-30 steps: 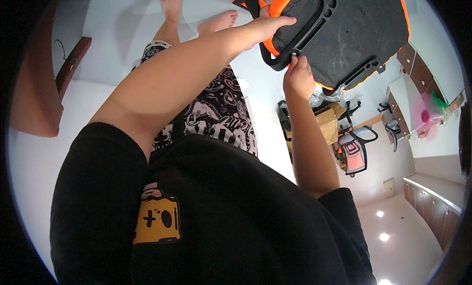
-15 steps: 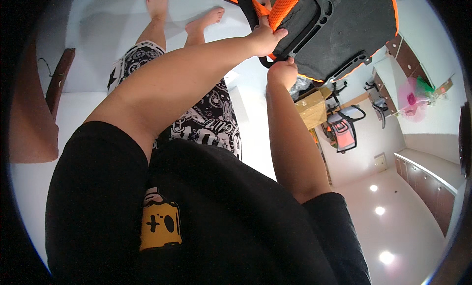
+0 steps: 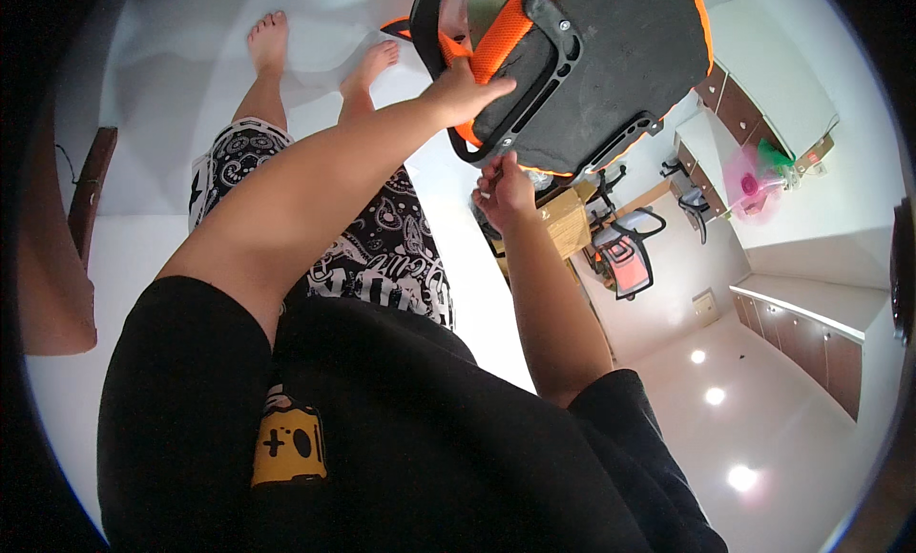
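An office chair seat (image 3: 611, 66), with a black underside and orange mesh edging, is tilted up in front of me. Two slotted black armrest brackets lie along its underside; the nearer bracket (image 3: 539, 90) shows bolt heads at its ends. My left hand (image 3: 466, 93) is closed around the orange edge beside the black armrest loop, its thumb lying over the underside. Just below the near bracket's lower bolt, my right hand (image 3: 508, 190) has its fingers curled and one fingertip up at the bracket. Whatever those fingers may hold is too small to tell.
Beyond my right forearm are a cardboard box (image 3: 566, 221) and another chair (image 3: 625, 262) with a pinkish panel. A pink and green plastic bag (image 3: 754, 181) rests by white-topped brown drawers (image 3: 737, 109). A brown wooden piece (image 3: 93, 195) stands at the left.
The whole view has shifted, so the seat and both hands appear further left and lower. My right hand's fingers have turned and now show curled below the bolt. The left hand keeps its grip.
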Tool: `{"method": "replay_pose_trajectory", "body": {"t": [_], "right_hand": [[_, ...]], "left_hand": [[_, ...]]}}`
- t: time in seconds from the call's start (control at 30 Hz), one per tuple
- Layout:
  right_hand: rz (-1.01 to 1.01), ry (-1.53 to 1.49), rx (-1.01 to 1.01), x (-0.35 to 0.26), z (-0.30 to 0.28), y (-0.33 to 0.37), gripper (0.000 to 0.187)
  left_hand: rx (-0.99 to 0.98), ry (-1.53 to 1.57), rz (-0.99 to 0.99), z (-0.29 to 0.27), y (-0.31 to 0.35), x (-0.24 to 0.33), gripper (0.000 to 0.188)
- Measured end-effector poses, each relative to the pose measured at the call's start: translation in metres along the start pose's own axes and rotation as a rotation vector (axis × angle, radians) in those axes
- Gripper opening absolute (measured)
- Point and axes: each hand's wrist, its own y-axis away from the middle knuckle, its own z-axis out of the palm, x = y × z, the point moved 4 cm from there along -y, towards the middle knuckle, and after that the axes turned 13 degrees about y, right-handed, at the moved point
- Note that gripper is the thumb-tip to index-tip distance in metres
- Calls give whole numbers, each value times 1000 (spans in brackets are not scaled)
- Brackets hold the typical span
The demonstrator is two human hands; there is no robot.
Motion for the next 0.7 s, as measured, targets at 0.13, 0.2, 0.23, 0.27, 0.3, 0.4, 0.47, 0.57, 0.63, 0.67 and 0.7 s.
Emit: {"method": "replay_pose_trajectory", "body": {"t": [0.13, 0.2, 0.23, 0.27, 0.3, 0.4, 0.47, 0.57, 0.63, 0.67, 0.7], "right_hand": [[-247, 197, -67, -37, -7, 12, 32], [-726, 477, 37, -97, -1, 12, 28], [-1013, 623, 97, -131, 12, 21, 25], [-1148, 789, 171, -161, 24, 39, 21], [-1286, 953, 237, -184, 40, 56, 18], [-1517, 1053, 184, -213, 72, 91, 16], [-1563, 1062, 155, -219, 87, 95, 16], [-1608, 1115, 88, -221, 103, 92, 17], [-1623, 1190, 46, -221, 112, 93, 17], [-1593, 1167, 47, -220, 115, 97, 17], [-1562, 1145, 48, -219, 118, 102, 16]], "left_hand": [[210, 101, 259, -28, -19, 30, 91], [322, 104, 267, -44, -9, 67, 93], [309, -3, 291, -54, -11, 77, 93], [286, -103, 311, -63, -17, 84, 93], [274, -208, 327, -71, -21, 87, 94], [97, 146, 338, -88, -9, 99, 60], [193, 229, 422, -96, 14, 113, 41], [180, 147, 375, -110, 26, 114, 44], [165, 132, 379, -118, 33, 121, 45], [160, 127, 379, -120, 37, 122, 46], [182, 105, 383, -124, 38, 120, 46]]}}
